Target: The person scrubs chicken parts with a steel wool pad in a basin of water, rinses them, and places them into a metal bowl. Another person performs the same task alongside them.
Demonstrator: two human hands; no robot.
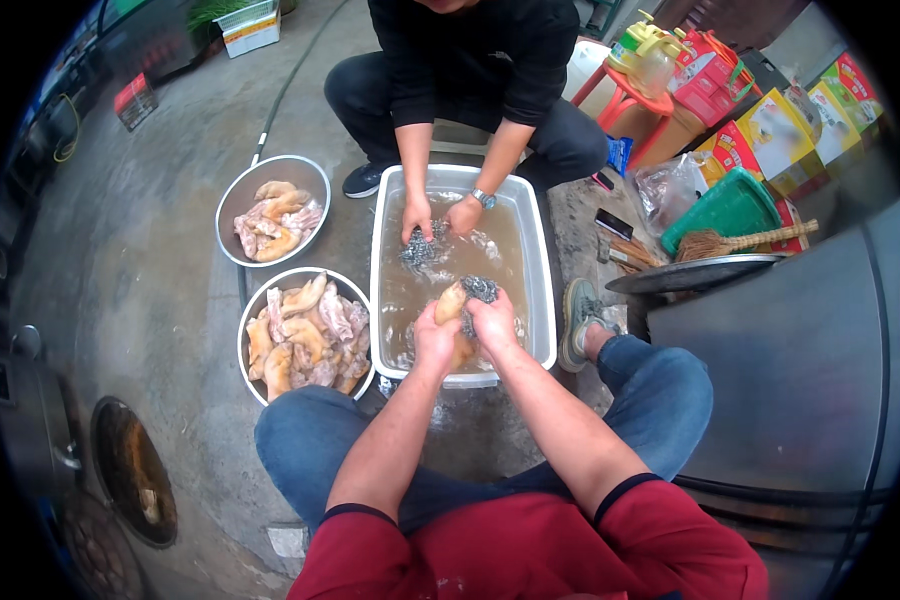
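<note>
Over the near half of a white rectangular tub (382, 250) of murky water, my left hand (435, 335) grips a pale yellowish pig's trotter (451, 302). My right hand (494, 322) is closed on a grey steel wool scrubber (481, 288), held against or right beside the trotter's upper part. The trotter's lower end is partly hidden by my hands. Across the tub, a co-worker's hands (440, 222) are in the water with another steel wool scrubber (425, 250). Whatever else they hold is under the surface.
Left of the tub stand a near metal basin (242, 340) heaped with trotters and a farther basin (220, 215) holding several more. A hose (285, 85) runs along the wet floor. At right are a phone (613, 223), a green plastic basin (725, 212), a straw brush (705, 245) and a red stool (625, 95).
</note>
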